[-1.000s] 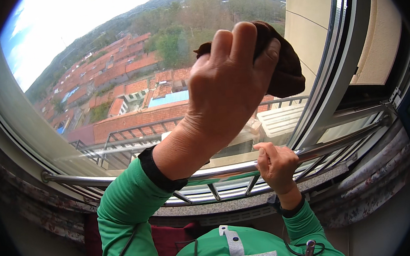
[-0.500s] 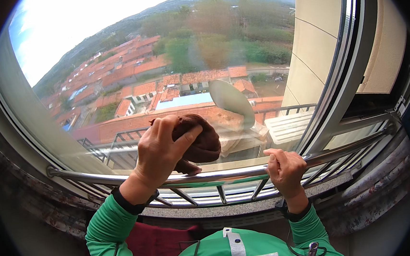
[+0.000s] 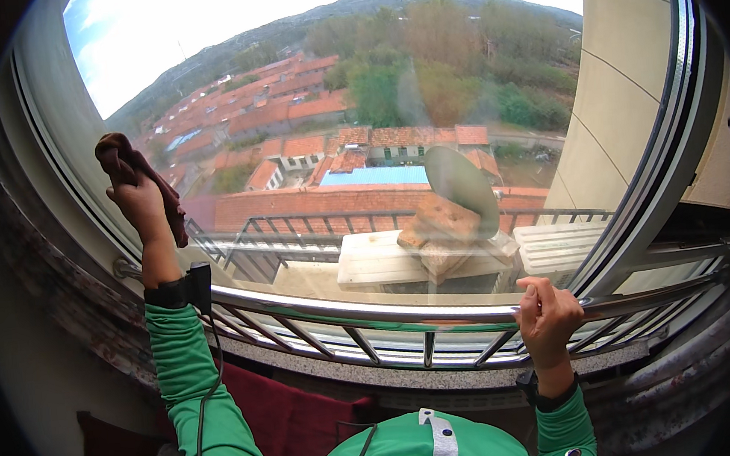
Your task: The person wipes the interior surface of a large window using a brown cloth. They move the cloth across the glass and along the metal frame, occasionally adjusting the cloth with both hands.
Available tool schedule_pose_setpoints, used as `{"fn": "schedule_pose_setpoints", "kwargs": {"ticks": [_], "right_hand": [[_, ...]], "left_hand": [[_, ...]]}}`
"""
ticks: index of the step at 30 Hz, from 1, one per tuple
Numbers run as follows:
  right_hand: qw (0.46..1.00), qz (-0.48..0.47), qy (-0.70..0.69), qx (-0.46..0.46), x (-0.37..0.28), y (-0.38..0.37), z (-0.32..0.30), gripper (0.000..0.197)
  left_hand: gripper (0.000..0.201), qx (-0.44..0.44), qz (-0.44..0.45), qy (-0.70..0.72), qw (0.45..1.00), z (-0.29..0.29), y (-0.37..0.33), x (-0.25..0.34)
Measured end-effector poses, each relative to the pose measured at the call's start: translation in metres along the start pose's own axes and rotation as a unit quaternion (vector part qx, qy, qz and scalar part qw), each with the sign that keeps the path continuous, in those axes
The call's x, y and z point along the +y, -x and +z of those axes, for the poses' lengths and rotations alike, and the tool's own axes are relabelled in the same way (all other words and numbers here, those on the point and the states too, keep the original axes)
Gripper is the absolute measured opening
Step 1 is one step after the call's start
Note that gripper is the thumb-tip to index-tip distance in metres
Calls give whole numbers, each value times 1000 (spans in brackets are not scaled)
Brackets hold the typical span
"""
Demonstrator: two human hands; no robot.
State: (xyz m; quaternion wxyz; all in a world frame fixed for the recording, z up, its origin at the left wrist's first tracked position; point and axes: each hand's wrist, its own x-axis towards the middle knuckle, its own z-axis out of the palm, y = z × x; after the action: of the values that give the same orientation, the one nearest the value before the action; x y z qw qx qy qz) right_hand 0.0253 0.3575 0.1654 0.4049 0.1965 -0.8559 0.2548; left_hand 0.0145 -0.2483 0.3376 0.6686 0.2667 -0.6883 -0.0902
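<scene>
A brown cloth is bunched in my left hand, whose fingers are closed round it. That arm stretches up and out to the left, with the cloth at the left side of the large window pane. Whether the cloth presses on the glass is hard to tell. On the right, my right hand is curled closed at the shiny metal railing that runs across the foot of the window. Its fingers wrap over the top bar. Both forearms wear green sleeves and dark wristbands.
Right of the pane stands the window frame. A speckled stone sill lies below the railing, with a dark red cloth beneath it. Beyond the glass are a grey dish, orange-brown blocks and red-roofed houses.
My left hand has carried the brown cloth from low in the middle of the window up to its left side. The view has shifted; my right hand stays at the railing.
</scene>
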Motion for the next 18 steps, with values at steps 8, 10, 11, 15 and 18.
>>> {"fn": "schedule_pose_setpoints", "kwargs": {"ticks": [8,10,11,15,18], "right_hand": [[1000,1,18,-8,0,1,-1,10],[1000,2,22,-7,1,1,0,9],[1000,1,21,-8,1,2,0,9],[1000,-10,13,0,4,4,2,10],[1000,-16,18,-1,7,6,4,11]], "left_hand": [[45,106,307,116,939,-34,57,242],[54,108,339,158,921,-39,85,293],[55,79,334,196,919,-41,107,319],[26,25,429,255,866,-55,184,390],[24,-44,519,236,820,-69,234,404]]}}
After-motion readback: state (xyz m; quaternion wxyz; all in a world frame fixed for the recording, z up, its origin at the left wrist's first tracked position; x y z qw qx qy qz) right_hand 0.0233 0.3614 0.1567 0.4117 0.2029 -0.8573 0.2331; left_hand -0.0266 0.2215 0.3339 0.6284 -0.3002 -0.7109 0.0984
